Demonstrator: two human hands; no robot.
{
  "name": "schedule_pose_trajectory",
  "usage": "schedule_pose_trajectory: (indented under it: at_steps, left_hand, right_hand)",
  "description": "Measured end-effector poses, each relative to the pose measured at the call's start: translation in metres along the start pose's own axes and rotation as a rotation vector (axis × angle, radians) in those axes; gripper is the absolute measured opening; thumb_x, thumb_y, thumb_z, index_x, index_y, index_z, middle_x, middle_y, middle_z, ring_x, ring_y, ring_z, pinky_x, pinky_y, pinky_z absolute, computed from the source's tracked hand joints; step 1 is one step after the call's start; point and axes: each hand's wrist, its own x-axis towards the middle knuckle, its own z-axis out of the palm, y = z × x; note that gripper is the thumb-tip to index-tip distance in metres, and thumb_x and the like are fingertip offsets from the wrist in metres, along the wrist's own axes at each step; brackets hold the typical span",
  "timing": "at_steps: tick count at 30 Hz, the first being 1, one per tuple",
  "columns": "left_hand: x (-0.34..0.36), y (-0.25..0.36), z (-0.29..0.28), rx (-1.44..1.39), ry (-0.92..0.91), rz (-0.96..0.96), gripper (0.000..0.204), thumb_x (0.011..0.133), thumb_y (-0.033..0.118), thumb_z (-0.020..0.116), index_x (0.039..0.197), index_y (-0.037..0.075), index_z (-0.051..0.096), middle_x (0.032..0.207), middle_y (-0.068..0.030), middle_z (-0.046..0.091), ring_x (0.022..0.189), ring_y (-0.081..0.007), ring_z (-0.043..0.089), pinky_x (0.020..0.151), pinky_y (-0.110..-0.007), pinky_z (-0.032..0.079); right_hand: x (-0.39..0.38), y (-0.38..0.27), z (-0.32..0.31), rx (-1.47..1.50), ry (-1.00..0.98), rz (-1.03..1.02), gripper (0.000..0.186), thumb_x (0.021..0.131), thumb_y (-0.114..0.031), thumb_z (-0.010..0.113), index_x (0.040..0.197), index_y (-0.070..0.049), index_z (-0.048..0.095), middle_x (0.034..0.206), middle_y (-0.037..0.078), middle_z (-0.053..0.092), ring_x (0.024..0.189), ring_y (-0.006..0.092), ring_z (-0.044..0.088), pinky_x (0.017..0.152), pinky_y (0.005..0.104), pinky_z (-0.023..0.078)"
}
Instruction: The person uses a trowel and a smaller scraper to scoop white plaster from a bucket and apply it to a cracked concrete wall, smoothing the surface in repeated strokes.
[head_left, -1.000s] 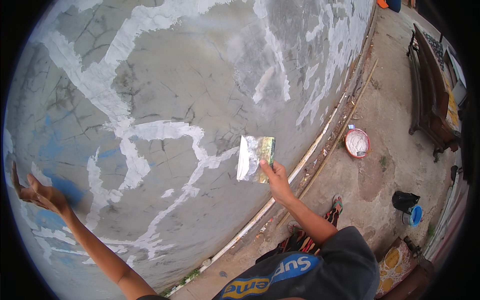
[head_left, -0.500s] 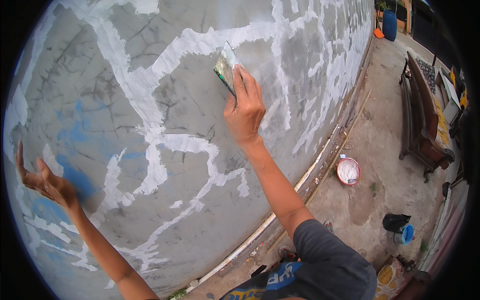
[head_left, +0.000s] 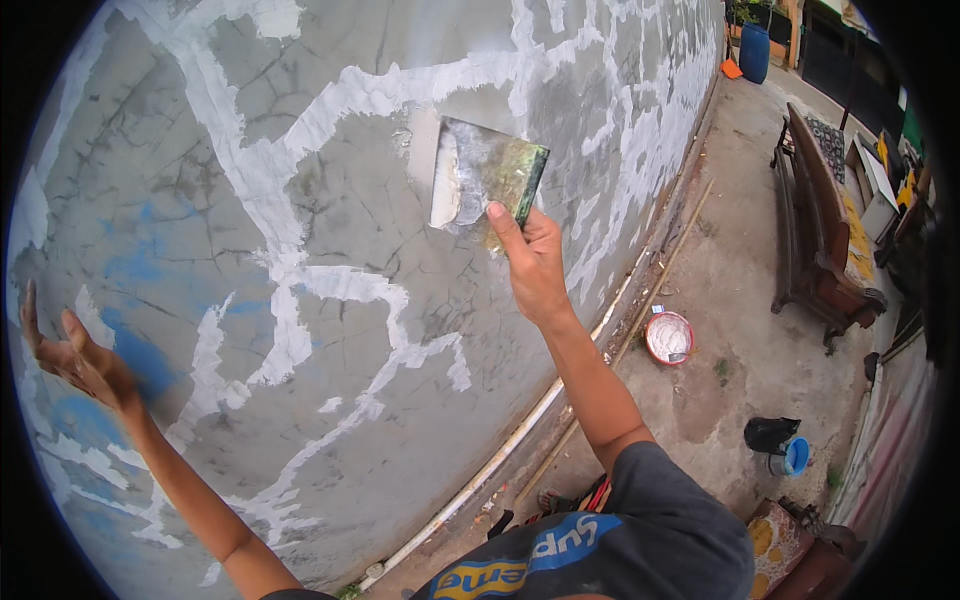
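Note:
A cracked grey wall (head_left: pixel 350 180) fills the left and middle of the head view, patched with white filler strips and marked with faint blue paint. My right hand (head_left: pixel 530 260) grips a flat metal scraper (head_left: pixel 485 170) with white paste along its left part, held near a fresh pale smear above the middle. My left hand (head_left: pixel 80 355), fingers spread, is at the wall's far left; whether it touches the surface I cannot tell.
A red-rimmed tub of white paste (head_left: pixel 668 334) sits on the concrete ground, near a long pole (head_left: pixel 670 268). A blue bucket (head_left: pixel 793 456) with a black bag stands lower right. A wooden bench (head_left: pixel 820 230), stacked items and a blue barrel (head_left: pixel 754 55) line the right.
My right hand rose with the scraper up the wall, then shifted right and slightly down, turning the scraper's face to view. A fresh pale smear shows beside it. My left hand stays spread.

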Motion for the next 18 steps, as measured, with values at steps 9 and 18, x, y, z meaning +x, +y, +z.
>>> schedule_pose_trajectory:
  at_steps: [9, 18]
  left_hand:
    - [0.004, 0.008, -0.003, -0.016, -0.018, 0.036, 0.048, 0.093, 0.037, 0.050, 0.138, 0.020, 0.049, 0.144, -0.0075, 0.047, 0.137, -0.0259, 0.038, 0.117, -0.044, 0.023]
    - [0.001, 0.016, -0.001, -0.036, 0.001, 0.000, 0.049, 0.093, 0.042, 0.049, 0.137, 0.021, 0.053, 0.145, -0.0083, 0.046, 0.136, -0.0263, 0.039, 0.116, -0.046, 0.024]
  right_hand:
    - [0.047, 0.019, -0.001, -0.611, 0.351, -0.501, 0.023, 0.097, -0.008, 0.058, 0.117, -0.003, 0.067, 0.104, 0.007, 0.068, 0.090, 0.0174, 0.065, 0.072, 0.0304, 0.051]
    - [0.017, 0.026, 0.069, -0.901, 0.276, -0.574, 0.054, 0.073, 0.011, 0.065, 0.123, -0.009, 0.066, 0.113, 0.010, 0.068, 0.088, 0.0259, 0.068, 0.072, 0.0323, 0.055]
